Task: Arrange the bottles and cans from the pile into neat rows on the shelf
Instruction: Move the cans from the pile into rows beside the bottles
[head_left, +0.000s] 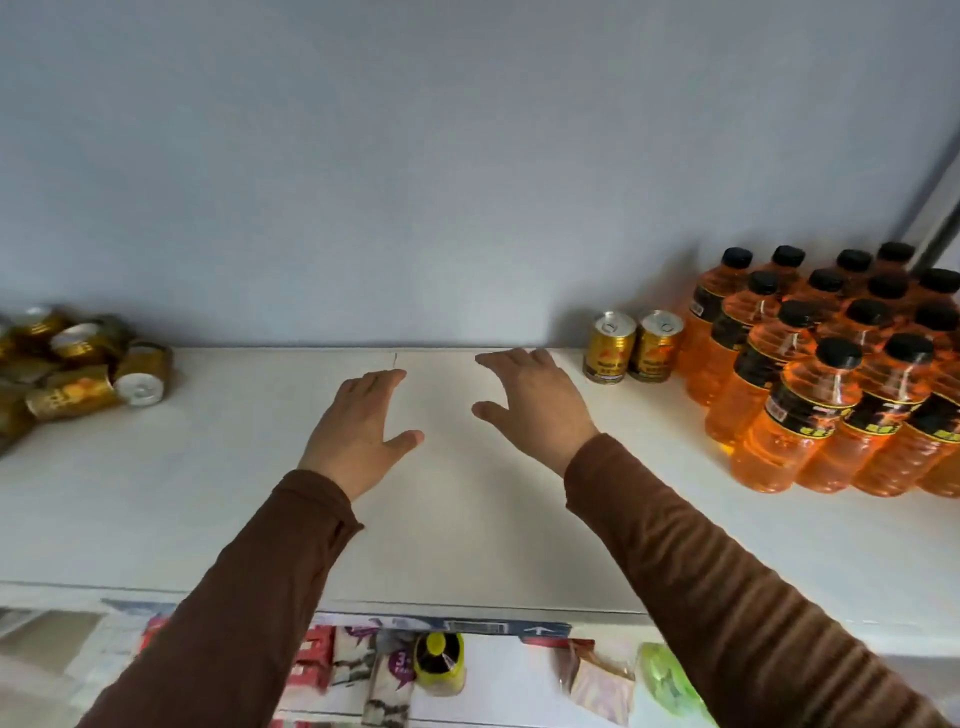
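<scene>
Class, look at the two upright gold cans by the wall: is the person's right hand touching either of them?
Apart. The head view shows bare white shelf between the right hand and the two upright gold cans; the fingers are spread and hold nothing.

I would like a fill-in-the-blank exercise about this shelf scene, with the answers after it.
1. The orange bottles have caps of ____ colour.
2. Exactly ____ gold cans stand upright beside the bottles.
3. The pile of cans lies at the ____ end of the shelf.
4. The left hand and right hand hold ____.

Answers: black; two; left; nothing
</scene>
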